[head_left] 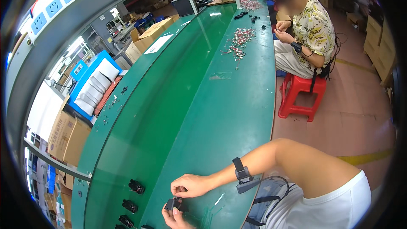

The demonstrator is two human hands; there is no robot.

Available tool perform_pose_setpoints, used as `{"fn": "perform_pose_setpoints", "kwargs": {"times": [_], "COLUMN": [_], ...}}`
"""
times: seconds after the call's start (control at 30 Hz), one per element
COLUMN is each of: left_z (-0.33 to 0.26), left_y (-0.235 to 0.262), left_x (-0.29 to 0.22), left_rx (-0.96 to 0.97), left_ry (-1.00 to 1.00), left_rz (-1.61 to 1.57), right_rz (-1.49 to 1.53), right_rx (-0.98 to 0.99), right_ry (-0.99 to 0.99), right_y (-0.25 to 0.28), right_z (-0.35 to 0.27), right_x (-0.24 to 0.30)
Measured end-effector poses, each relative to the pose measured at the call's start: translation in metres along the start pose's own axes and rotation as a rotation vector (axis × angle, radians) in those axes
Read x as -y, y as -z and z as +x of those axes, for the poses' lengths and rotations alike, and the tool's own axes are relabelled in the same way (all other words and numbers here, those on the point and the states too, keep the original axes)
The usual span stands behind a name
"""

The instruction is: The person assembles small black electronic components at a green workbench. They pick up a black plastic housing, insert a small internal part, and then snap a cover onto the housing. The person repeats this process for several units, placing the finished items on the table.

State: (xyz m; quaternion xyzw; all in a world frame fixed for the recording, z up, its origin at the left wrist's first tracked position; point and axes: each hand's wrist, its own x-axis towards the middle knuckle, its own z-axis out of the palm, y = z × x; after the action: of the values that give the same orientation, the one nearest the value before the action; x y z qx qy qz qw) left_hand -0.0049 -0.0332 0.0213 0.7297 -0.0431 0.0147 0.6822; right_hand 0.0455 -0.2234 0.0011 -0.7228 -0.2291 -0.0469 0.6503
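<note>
Two bare hands meet at a small black part [172,204], held just above the near end of a green work surface [212,118]. Thumb and fingers of the left hand [175,219] pinch it from below; the right hand [191,185] bends over it with fingers curled and tips at its upper side, though I cannot tell whether they grip. Around the right wrist sits a black strap [242,170] with a dark device. Beside the hands lies a thin white strip [219,199]. To their left, several black pieces [129,205] stand in a row on a shiny green belt [152,106].

Farther along, on the left, a blue container [89,73] holds white items. On the right, a co-worker [311,32] sits on a red stool [299,97], hands together, near a scattered heap of small red and white pieces [242,37]. Beyond the belt's left side stand cardboard boxes [153,32].
</note>
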Motion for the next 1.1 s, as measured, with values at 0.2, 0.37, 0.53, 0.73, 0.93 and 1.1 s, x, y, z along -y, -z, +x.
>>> {"fn": "perform_pose_setpoints", "kwargs": {"times": [0.2, 0.37, 0.53, 0.73, 0.93, 1.1], "left_z": [0.0, -0.002, 0.0, 0.003, 0.002, 0.003], "left_y": [0.003, -0.004, -0.005, 0.002, 0.003, 0.001], "left_x": [-0.002, -0.014, -0.019, -0.005, -0.004, -0.006], "left_rx": [0.007, -0.085, 0.002, 0.004, 0.013, 0.022], "left_ry": [0.069, 0.145, 0.112, 0.135, 0.168, 0.172], "left_rz": [-0.133, -0.396, -0.369, -0.444, -0.458, -0.41], "right_rz": [0.052, 0.144, 0.097, 0.102, 0.102, 0.056], "right_rx": [0.025, 0.089, 0.114, 0.138, 0.088, 0.056], "right_ry": [-0.013, -0.023, -0.024, 0.02, 0.077, 0.06], "right_y": [0.005, 0.003, 0.005, 0.003, 0.001, 0.006], "right_z": [0.0, -0.001, -0.002, -0.002, -0.004, -0.004], "right_x": [0.002, 0.007, 0.008, 0.006, 0.004, 0.016]}}
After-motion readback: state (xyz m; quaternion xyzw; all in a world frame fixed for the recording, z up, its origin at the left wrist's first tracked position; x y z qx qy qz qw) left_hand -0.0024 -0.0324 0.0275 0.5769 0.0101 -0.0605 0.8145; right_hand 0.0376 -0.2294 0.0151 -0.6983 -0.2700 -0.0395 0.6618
